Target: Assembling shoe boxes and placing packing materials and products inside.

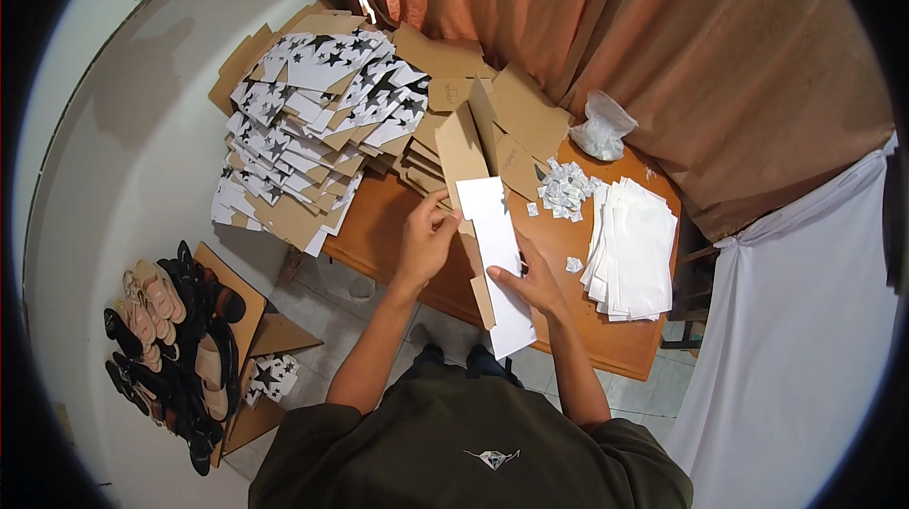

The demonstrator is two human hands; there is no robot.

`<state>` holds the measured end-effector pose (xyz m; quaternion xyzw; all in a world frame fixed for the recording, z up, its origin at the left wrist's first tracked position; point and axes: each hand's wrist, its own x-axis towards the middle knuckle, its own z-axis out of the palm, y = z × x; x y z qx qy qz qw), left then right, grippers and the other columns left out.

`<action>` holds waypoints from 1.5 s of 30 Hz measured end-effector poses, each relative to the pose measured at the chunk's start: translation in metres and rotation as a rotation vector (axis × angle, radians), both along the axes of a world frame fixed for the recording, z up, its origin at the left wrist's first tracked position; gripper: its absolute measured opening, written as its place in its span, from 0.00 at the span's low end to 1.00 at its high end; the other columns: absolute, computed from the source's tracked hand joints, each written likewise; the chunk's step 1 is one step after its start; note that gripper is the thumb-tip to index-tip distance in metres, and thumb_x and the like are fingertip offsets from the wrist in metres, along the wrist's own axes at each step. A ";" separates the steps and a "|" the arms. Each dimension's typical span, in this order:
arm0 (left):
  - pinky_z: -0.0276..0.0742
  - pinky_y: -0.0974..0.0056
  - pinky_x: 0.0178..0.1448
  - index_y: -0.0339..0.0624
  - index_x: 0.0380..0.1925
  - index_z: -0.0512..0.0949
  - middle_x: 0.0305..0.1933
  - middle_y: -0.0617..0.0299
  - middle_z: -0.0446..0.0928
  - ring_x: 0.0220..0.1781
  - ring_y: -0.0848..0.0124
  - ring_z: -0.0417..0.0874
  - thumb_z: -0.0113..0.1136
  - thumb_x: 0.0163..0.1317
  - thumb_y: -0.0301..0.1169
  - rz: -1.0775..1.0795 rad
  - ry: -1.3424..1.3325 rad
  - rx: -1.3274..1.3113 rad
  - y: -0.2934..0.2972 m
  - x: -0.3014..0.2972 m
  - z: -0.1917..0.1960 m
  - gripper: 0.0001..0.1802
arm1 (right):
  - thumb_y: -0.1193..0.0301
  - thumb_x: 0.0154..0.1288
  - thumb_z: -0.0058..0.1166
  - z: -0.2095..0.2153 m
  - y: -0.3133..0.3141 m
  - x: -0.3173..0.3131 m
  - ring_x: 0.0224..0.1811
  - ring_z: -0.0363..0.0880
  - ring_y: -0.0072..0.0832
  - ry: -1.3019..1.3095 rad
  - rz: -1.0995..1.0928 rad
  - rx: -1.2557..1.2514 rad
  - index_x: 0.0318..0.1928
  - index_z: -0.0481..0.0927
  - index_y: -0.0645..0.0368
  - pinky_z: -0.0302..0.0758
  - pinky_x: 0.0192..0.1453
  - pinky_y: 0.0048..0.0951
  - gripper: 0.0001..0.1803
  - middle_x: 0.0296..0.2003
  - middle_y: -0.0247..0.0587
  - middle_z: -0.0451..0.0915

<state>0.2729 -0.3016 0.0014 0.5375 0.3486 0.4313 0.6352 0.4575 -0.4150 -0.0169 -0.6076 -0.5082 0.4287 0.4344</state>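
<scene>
A partly folded cardboard box (494,234), white on one long panel and plain brown inside, is held up over the near edge of the table. My left hand (428,239) pinches its left edge between thumb and fingers. My right hand (532,280) grips the white panel from the right, thumb on its face and fingers behind. The box's brown panels (461,144) stand open at the far end. To the left rises a heap of flattened boxes (322,116) printed with black stars on white. More brown flattened cardboard (530,111) lies behind the held box.
On the table (379,239), right of the box, are small white sachets (566,189), a stack of white paper sheets (630,249) and a clear plastic bag (604,125). Sandals (170,339) sit lower left by cardboard. A brown curtain (720,54) and white cloth (795,320) hang around.
</scene>
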 end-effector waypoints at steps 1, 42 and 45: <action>0.78 0.64 0.45 0.32 0.58 0.75 0.38 0.55 0.87 0.38 0.75 0.84 0.56 0.71 0.27 -0.005 0.109 0.099 -0.005 0.008 0.002 0.17 | 0.55 0.54 0.74 -0.001 -0.005 0.004 0.69 0.69 0.48 -0.077 -0.037 0.023 0.77 0.54 0.61 0.67 0.72 0.45 0.58 0.69 0.62 0.63; 0.27 0.20 0.75 0.40 0.48 0.82 0.32 0.56 0.83 0.41 0.58 0.85 0.58 0.59 0.27 0.271 1.095 0.786 -0.037 0.018 -0.022 0.16 | 0.80 0.64 0.54 -0.007 -0.003 0.083 0.30 0.86 0.38 -0.470 -0.545 0.257 0.57 0.77 0.63 0.81 0.35 0.34 0.20 0.42 0.56 0.84; 0.27 0.20 0.75 0.39 0.46 0.82 0.30 0.57 0.82 0.39 0.59 0.85 0.58 0.59 0.26 0.205 1.102 0.787 -0.035 0.025 -0.034 0.15 | 0.77 0.62 0.57 0.002 0.002 0.085 0.30 0.86 0.40 -0.517 -0.562 0.171 0.62 0.74 0.61 0.80 0.35 0.38 0.25 0.43 0.56 0.84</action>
